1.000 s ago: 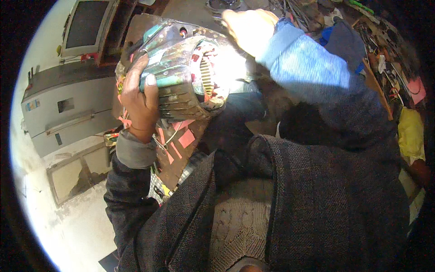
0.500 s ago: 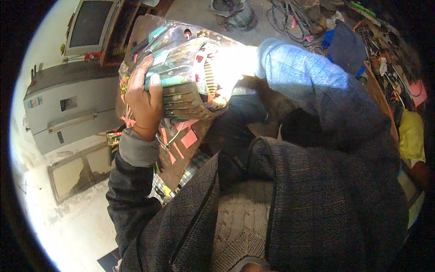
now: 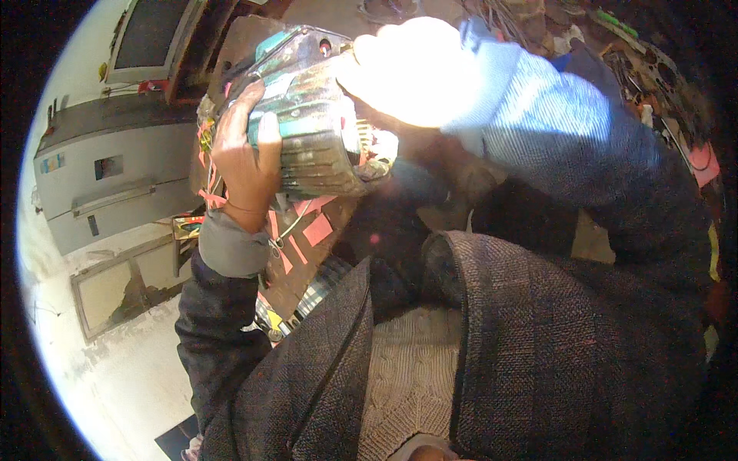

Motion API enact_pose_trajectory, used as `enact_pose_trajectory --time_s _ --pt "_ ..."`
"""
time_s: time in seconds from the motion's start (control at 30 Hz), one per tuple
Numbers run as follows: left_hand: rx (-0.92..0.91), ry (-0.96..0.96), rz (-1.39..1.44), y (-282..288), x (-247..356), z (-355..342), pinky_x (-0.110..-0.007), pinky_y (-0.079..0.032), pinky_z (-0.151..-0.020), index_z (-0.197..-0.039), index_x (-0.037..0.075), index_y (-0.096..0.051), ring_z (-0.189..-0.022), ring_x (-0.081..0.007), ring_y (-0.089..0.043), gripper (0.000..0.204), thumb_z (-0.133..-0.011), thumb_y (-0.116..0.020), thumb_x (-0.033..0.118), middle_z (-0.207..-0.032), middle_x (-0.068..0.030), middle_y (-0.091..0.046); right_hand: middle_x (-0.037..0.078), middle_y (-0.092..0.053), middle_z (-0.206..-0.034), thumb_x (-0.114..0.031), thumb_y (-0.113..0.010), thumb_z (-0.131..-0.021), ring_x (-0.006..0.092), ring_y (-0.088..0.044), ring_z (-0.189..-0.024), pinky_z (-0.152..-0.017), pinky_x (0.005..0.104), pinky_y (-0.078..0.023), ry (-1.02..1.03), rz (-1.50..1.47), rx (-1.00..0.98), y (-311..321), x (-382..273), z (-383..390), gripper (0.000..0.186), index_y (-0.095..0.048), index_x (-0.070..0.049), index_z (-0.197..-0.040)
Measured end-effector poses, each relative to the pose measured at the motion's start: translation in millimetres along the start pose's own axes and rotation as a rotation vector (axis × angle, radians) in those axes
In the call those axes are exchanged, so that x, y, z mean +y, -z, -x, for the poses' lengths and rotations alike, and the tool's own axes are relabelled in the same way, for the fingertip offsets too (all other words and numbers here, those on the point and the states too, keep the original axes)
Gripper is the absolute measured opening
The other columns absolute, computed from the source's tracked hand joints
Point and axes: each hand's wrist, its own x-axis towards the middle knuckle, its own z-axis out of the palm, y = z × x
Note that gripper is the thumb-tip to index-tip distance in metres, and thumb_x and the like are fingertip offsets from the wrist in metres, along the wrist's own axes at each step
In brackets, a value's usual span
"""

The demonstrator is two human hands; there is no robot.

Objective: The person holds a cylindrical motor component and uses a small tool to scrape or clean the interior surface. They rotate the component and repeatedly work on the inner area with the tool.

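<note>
A worn green electric motor housing [image 3: 319, 157] with ridged sides lies tilted on the wooden bench, its open end toward the right. Inside that end, a ring of stator slots and pale winding material [image 3: 377, 146] shows in part. My left hand [image 3: 250, 157] is wrapped round the housing's left side, thumb and fingers pressed on the ribs. Washed out by strong light, my right hand [image 3: 415, 73] is at the upper right of the opening; its fingers cannot be made out, nor anything in them.
Pink paper pieces [image 3: 317, 229] and a pale cord lie on the bench [image 3: 296, 280] beside my left wrist. A grey cabinet [image 3: 115, 180] stands at the left wall. Cables and mixed scrap [image 3: 653, 84] cover the far right, with a pink sheet [image 3: 703, 165] among them.
My right hand has drawn up and away from the motor's opening, into brighter glare. My left hand keeps its hold on the housing, which sits nearly the same.
</note>
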Motion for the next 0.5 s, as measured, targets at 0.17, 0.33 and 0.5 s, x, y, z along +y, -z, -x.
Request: enact_pose_trajectory --time_s 0.17,0.33,0.5 --pt "0.036 0.016 0.013 -4.8 -4.4 -1.4 -0.044 -0.054 -0.103 -0.120 -0.006 -0.073 -0.112 -0.0387 -0.072 0.037 -0.094 -0.065 0.019 -0.120 -0.0225 -0.075 0.013 -0.071 -0.081 -0.028 -0.058 -0.099 0.0330 -0.069 -0.072 -0.069 0.0457 -0.057 -0.274 -0.090 -0.481 16.6 16.0 -11.8 0.029 -0.072 -0.002 -0.103" --pt "0.070 0.075 0.055 -7.6 -4.4 2.0 -0.042 -0.054 -0.103 -0.120 -0.003 -0.074 -0.112 -0.0359 -0.072 0.034 -0.093 -0.069 0.016 -0.120 -0.0211 -0.076 0.017 -0.074 -0.113 -0.035 -0.058 -0.105 0.0393 -0.070 -0.101 -0.096 0.0471 -0.056 -0.392 -0.388 -0.498 16.2 -0.2 -10.5 0.035 -0.072 -0.004 -0.113" --pt "0.065 0.076 0.041 -7.7 -2.8 1.5 -0.041 -0.054 -0.103 -0.121 -0.002 -0.074 -0.112 -0.0343 -0.073 0.032 -0.093 -0.070 0.013 -0.120 -0.0197 -0.076 0.024 -0.070 -0.120 -0.018 -0.057 -0.104 0.0384 -0.068 -0.112 -0.102 0.0485 -0.054 -0.501 -0.622 -0.579 14.9 -66.3 4.9 0.029 -0.070 -0.002 -0.124"
